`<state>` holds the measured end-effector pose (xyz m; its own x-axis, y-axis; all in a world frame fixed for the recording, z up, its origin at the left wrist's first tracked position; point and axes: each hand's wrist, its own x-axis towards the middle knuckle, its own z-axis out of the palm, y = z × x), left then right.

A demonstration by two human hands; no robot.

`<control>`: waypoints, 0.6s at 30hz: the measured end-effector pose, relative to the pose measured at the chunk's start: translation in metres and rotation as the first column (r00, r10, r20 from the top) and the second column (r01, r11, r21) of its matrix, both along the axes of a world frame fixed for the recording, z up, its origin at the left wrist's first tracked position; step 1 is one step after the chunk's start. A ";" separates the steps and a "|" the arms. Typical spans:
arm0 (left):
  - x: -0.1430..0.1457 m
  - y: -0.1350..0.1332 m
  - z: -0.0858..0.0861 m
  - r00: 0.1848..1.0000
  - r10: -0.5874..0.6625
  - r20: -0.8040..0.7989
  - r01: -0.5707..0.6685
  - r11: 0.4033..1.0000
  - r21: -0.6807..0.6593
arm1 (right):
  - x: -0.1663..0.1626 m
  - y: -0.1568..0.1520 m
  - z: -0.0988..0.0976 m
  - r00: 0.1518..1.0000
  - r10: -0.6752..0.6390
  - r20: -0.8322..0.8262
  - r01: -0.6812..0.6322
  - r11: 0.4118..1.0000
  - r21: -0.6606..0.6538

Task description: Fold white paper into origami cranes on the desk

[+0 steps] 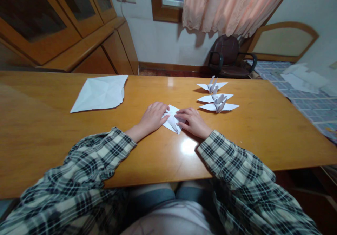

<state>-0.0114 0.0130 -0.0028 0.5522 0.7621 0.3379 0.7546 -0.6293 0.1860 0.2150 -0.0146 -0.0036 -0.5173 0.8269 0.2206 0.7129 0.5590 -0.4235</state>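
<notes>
A partly folded white paper (172, 119) lies on the wooden table (47, 136) in front of me. My left hand (152, 116) rests on the paper's left side, fingers bent and pressing its edge. On the right side, my right hand (192, 121) pinches and presses a fold with curled fingers. Both sleeves are plaid.
A creased open white sheet (101, 92) lies at the left of the table. Three finished paper cranes (217, 96) stand to the right behind my hands. A dark office chair (229, 57) and a bed (308, 98) with papers stand beyond the table; wooden cabinets (79, 24) at the left.
</notes>
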 end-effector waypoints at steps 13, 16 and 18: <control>0.006 -0.010 -0.006 0.978 -0.189 0.088 0.193 0.980 -0.047 | 0.004 0.005 -0.003 0.999 0.000 -0.032 0.000 1.000 -0.014; 0.009 -0.016 -0.004 0.984 -0.155 0.082 0.161 0.984 -0.076 | 0.004 0.005 -0.004 0.999 0.002 -0.048 -0.003 1.000 -0.022; 0.011 -0.019 -0.002 0.987 -0.144 0.074 0.151 0.984 -0.096 | 0.004 0.005 -0.004 0.998 0.001 -0.056 -0.002 1.000 -0.023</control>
<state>-0.0007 -0.0061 -0.0048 0.6401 0.7057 0.3036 0.6384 -0.7085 0.3009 0.2190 -0.0099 -0.0072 -0.5062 0.8311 0.2302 0.6869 0.5500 -0.4752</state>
